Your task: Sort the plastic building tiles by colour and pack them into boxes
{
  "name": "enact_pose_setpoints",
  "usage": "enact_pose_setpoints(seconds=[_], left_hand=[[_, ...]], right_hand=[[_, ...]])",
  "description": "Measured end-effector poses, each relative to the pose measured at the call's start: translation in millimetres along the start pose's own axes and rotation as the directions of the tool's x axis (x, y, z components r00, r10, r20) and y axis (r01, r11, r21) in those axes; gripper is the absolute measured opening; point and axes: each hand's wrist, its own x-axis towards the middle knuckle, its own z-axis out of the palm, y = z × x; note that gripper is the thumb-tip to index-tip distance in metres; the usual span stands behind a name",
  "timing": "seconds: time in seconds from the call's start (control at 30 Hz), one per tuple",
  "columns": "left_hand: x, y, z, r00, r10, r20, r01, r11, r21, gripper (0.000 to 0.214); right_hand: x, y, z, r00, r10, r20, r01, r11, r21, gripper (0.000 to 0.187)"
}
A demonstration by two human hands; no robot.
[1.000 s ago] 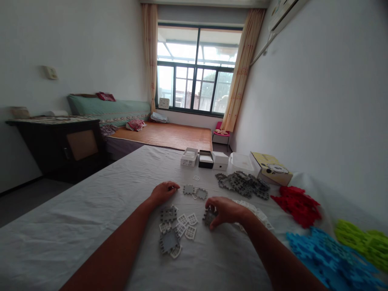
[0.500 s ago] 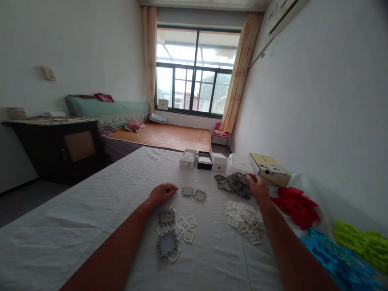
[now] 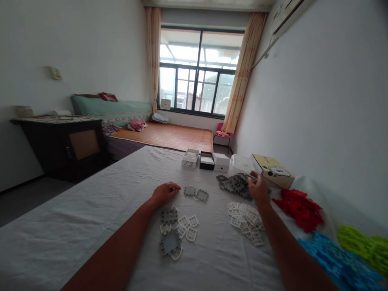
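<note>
My right hand (image 3: 257,188) is at the right end of a heap of dark grey interlocking plastic pieces (image 3: 235,184). Its thumb and forefinger are apart, touching or just over the heap, and no piece shows between them. My left hand (image 3: 165,194) rests on the cloth with its fingers curled in and nothing seen in them. Just right of it lie a grey square piece (image 3: 190,190) and a grey frame piece (image 3: 202,195). Nearer to me are a notched grey panel (image 3: 170,243), another grey piece (image 3: 169,215) and several white window-lattice pieces (image 3: 191,234).
A pile of white lattice pieces (image 3: 246,218) lies before my right hand. Red (image 3: 298,210), blue (image 3: 339,258) and green pieces (image 3: 363,244) are heaped at the right. Small boxes (image 3: 190,158), a clear plastic container (image 3: 241,163) and a yellow box (image 3: 273,169) line the far edge.
My right thumb and forefinger have moved apart at the grey heap. My left hand stays beside the grey pieces. The whole view has shifted slightly.
</note>
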Motion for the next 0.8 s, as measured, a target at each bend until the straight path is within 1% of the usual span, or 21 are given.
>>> enact_pose_setpoints(seconds=[0.03,0.07,0.1,0.13,0.17,0.2,0.27,0.33,0.43,0.47,0.5,0.53,0.57,0.6,0.7,0.8], left_hand=[[0,1,0.0,1.0,0.007,-0.001,-0.007,1.0,0.002,0.027],[-1,3,0.1,1.0,0.016,-0.005,-0.016,1.0,0.004,0.027],[-1,4,0.3,1.0,0.026,-0.009,-0.026,1.0,0.003,0.027],[-2,5,0.6,0.999,0.035,-0.012,-0.035,0.999,-0.002,0.027],[-2,7,0.9,0.999,0.043,-0.015,-0.043,0.999,-0.009,0.027],[-2,8,1.3,0.999,0.052,-0.017,-0.052,0.998,-0.019,0.027],[-2,10,2.3,0.997,0.078,-0.027,-0.079,0.996,-0.043,0.027],[-2,12,3.3,0.992,0.12,-0.046,-0.123,0.99,-0.068,0.027],[-3,15,4.7,0.979,0.197,-0.058,-0.202,0.975,-0.094,0.029],[-3,16,5.2,0.974,0.222,-0.052,-0.226,0.969,-0.098,0.03],[-4,18,5.7,0.969,0.245,-0.043,-0.248,0.964,-0.099,0.031],[-5,20,6.3,0.964,0.265,-0.031,-0.267,0.959,-0.097,0.032],[-5,21,6.9,0.959,0.282,-0.016,-0.282,0.955,-0.093,0.032],[-6,23,7.6,0.956,0.294,0.0,-0.293,0.952,-0.088,0.032],[-6,24,9.1,0.952,0.303,0.036,-0.299,0.951,-0.082,0.031],[-6,24,9.6,0.957,0.286,0.049,-0.281,0.956,-0.079,0.029]], right_hand=[[-8,-13,5,0.991,-0.079,0.112,0.08,0.997,-0.006,0.043],[-17,-27,13,0.958,-0.147,0.247,0.15,0.989,0.008,0.039],[-29,-41,22,0.905,-0.201,0.376,0.205,0.978,0.03,0.037],[-42,-54,32,0.848,-0.244,0.47,0.254,0.966,0.043,0.036],[-55,-64,42,0.804,-0.277,0.527,0.293,0.954,0.054,0.035],[-68,-72,51,0.772,-0.3,0.561,0.327,0.943,0.055,0.035],[-88,-81,66,0.732,-0.32,0.602,0.382,0.924,0.027,0.037],[-100,-83,74,0.69,-0.322,0.648,0.452,0.891,-0.038,0.037],[-104,-85,71,0.624,-0.339,0.704,0.545,0.835,-0.082,0.025],[-104,-86,68,0.606,-0.352,0.714,0.567,0.82,-0.077,0.02],[-104,-87,65,0.597,-0.362,0.716,0.58,0.811,-0.074,0.017],[-103,-89,62,0.6,-0.366,0.711,0.586,0.807,-0.078,0.016],[-103,-90,60,0.613,-0.364,0.701,0.584,0.806,-0.092,0.018],[-102,-90,59,0.636,-0.355,0.685,0.577,0.808,-0.117,0.022],[-94,-84,59,0.734,-0.327,0.596,0.531,0.823,-0.202,0.029],[-75,-69,57,0.826,-0.329,0.457,0.459,0.863,-0.209,0.03]])
